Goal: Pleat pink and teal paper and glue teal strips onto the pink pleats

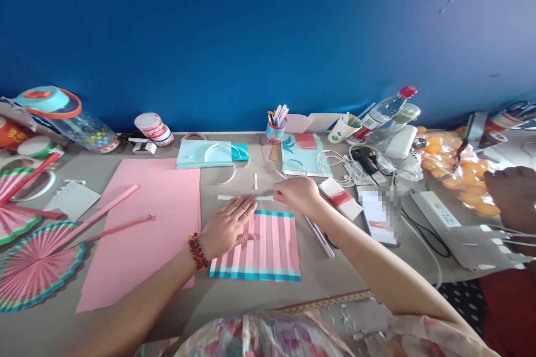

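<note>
A pink folded sheet (272, 245) with blue bands along its far and near edges lies in front of me. Just beyond it, a thin pale strip (225, 197) runs sideways on the table. My left hand (228, 226), fingers stretched out, lies flat with its fingertips on the strip and its thumb over the sheet's left part. At the strip's right end my right hand (295, 193) is closed, its fingertips pinched together at the strip. A short white piece (255, 181) lies beyond the strip.
Large pink sheets (146, 223) and a pleated pink fan (37, 268) lie left. Light blue paper (204, 154) and a pen cup (276, 130) stand behind. Rightward are a phone (372, 215), a power strip (439, 217), cables, a bottle (383, 113) and another person's hand (513, 201).
</note>
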`<state>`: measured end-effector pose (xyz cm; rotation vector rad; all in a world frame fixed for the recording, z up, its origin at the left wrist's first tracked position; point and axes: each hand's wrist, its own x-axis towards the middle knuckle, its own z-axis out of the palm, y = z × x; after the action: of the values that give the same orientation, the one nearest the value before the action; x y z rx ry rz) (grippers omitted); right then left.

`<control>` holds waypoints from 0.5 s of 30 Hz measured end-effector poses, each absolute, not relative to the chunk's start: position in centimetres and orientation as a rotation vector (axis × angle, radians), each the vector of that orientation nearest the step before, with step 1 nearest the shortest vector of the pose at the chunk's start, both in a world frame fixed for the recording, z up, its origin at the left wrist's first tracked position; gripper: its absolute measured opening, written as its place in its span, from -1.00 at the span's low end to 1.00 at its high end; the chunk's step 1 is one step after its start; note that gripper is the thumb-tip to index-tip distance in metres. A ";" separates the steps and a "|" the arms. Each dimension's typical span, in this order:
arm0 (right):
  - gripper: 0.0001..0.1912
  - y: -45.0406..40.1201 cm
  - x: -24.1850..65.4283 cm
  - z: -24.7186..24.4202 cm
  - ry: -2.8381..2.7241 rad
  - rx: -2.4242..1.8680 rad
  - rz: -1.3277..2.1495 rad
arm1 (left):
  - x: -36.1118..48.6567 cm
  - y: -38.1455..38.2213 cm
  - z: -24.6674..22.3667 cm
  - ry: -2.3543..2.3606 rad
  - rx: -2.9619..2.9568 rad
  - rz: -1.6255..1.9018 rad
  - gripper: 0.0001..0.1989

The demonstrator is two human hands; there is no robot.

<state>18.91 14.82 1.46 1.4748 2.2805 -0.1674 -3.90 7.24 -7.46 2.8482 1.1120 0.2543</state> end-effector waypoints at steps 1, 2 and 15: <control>-0.73 14.8 18.8 1.6 2.276 1.473 -0.169 | -3.9 7.2 -7.5 1.110 2.848 0.263 -0.24; -0.73 14.8 18.8 1.7 2.270 1.471 -0.171 | -3.9 7.3 -7.5 1.111 2.846 0.271 -0.25; -0.79 16.4 17.2 2.3 2.144 1.406 -0.246 | -3.9 7.3 -7.6 1.121 2.844 0.236 -0.26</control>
<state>17.20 16.37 2.27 1.4062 2.1440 -0.2461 -3.93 7.30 -7.57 2.8442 1.1206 0.2363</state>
